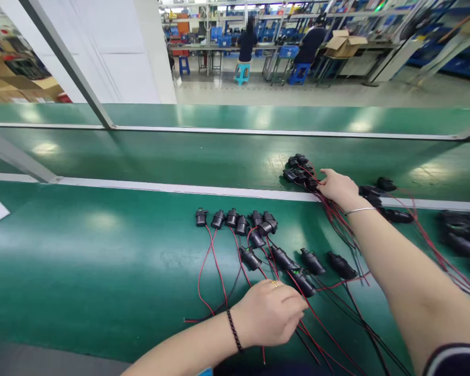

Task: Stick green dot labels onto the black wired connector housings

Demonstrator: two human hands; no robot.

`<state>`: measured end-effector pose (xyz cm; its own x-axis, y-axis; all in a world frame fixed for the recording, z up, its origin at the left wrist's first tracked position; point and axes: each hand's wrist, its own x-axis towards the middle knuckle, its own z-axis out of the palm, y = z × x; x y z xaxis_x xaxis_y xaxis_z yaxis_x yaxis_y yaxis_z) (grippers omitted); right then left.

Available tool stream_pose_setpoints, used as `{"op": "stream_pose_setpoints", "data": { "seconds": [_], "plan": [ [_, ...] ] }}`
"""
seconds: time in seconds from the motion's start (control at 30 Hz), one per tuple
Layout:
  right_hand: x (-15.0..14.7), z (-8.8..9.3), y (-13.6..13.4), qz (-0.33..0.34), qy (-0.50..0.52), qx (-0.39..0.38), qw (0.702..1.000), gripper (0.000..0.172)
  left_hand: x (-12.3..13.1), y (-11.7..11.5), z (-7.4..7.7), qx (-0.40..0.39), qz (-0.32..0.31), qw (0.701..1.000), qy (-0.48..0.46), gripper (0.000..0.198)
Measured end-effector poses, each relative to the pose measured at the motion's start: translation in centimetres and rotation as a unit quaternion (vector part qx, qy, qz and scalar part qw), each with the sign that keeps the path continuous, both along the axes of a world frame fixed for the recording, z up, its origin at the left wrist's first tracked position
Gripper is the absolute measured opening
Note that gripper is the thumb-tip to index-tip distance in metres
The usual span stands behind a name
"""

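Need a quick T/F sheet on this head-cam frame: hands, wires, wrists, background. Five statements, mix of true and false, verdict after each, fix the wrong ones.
1. The left hand is at the cluster beyond the white strip. False: the right hand is at that cluster; the left hand is on the near side of the white strip.
2. Red and black wires trail from black parts. True.
3. The dark bracelet is on the right wrist. False: the dark bracelet is on the left wrist; the right has a silver bangle.
4. An open cardboard box shows in the background. True.
5. The work surface is yellow. False: the work surface is green.
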<state>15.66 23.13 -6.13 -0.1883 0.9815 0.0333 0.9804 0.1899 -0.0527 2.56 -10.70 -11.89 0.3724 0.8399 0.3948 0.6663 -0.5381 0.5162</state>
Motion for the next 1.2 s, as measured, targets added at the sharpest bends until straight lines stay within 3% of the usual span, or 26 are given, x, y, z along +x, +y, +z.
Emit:
{"op": "stream_pose_setpoints", "data": {
  "seconds": [0.13, 0.23, 0.27, 0.3, 0.37, 0.43, 0.53, 0.6, 0.63, 0.77, 0.97, 1.07, 1.2],
  "plan": [
    [-0.9, 2.3, -0.6, -0.004, 0.167, 0.012, 0.986, 0.057, 0.3, -0.2, -0.2, -0.009, -0.006, 1.000, -0.012, 0.015],
    [-2.6, 5.0, -2.5, 0.004, 0.272, 0.026, 0.962, 0.063, 0.2, -0.2, -0.2, -0.041, 0.002, 0.995, -0.086, 0.017],
    [-3.2, 6.0, -3.5, 0.011, 0.314, 0.036, 0.949, 0.065, 0.1, -0.1, -0.2, -0.066, 0.013, 0.989, -0.129, 0.018],
    [-3.6, 7.0, -4.8, 0.028, 0.419, 0.040, 0.907, 0.068, 0.0, 0.0, -0.1, -0.099, 0.028, 0.978, -0.184, 0.018],
    [-4.2, 8.8, -7.9, 0.074, 0.547, 0.037, 0.833, 0.072, -0.3, 0.3, 0.2, -0.185, 0.064, 0.926, -0.323, 0.020],
    [-4.3, 10.1, -11.6, 0.122, 0.594, 0.029, 0.794, 0.073, -0.8, 0.8, 0.7, -0.271, 0.078, 0.838, -0.468, 0.028],
    [-3.6, 11.0, -17.0, 0.192, 0.614, -0.012, 0.766, 0.072, -1.9, 1.3, 2.1, -0.329, 0.037, 0.697, -0.636, 0.048],
    [-2.8, 11.0, -19.9, 0.220, 0.609, -0.058, 0.760, 0.072, -2.9, 1.4, 3.2, -0.318, 0.003, 0.637, -0.703, 0.054],
    [-2.4, 10.9, -21.1, 0.231, 0.604, -0.084, 0.758, 0.072, -3.4, 1.4, 3.8, -0.303, -0.002, 0.621, -0.723, 0.052],
    [-0.8, 9.5, -23.4, 0.268, 0.555, -0.194, 0.763, 0.070, -5.6, 1.4, 5.6, -0.236, 0.047, 0.596, -0.767, 0.035],
    [0.6, 6.6, -23.2, 0.260, 0.496, -0.265, 0.785, 0.072, -7.4, 1.7, 6.5, -0.209, 0.090, 0.572, -0.788, 0.034],
    [0.8, 6.1, -22.7, 0.270, 0.485, -0.284, 0.782, 0.068, -7.1, 1.7, 6.1, -0.206, 0.092, 0.588, -0.777, 0.030],
    [0.0, 6.2, -22.0, 0.264, 0.534, -0.229, 0.770, 0.049, -6.1, 1.7, 5.3, -0.256, 0.067, 0.613, -0.744, 0.031]
  ]
}}
